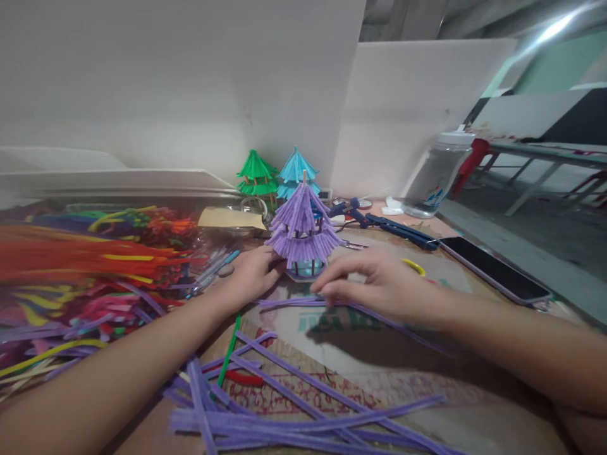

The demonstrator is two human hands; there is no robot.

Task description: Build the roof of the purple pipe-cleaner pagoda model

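Note:
A purple pipe-cleaner pagoda (303,234) with two tiers of roof and a stick at its tip stands upright on the table. My left hand (253,275) holds it low on its left side, fingertips partly hidden behind it. In front of its base on the right, my right hand (370,284) hovers with bent fingers, thumb and fingertips drawn together; whatever they pinch, if anything, is too small to make out. Beneath this hand lie thin purple pipe cleaners (289,303). More purple pipe cleaners (303,417) cross each other at the near edge.
Behind stand a green pagoda (256,174) and a blue pagoda (298,167). Bundles of coloured pipe cleaners (95,253) fill the left side. Toward the right are a blue glue gun (348,207), a dark blue cutter (403,230), a phone (493,268) and a clear bottle (436,177).

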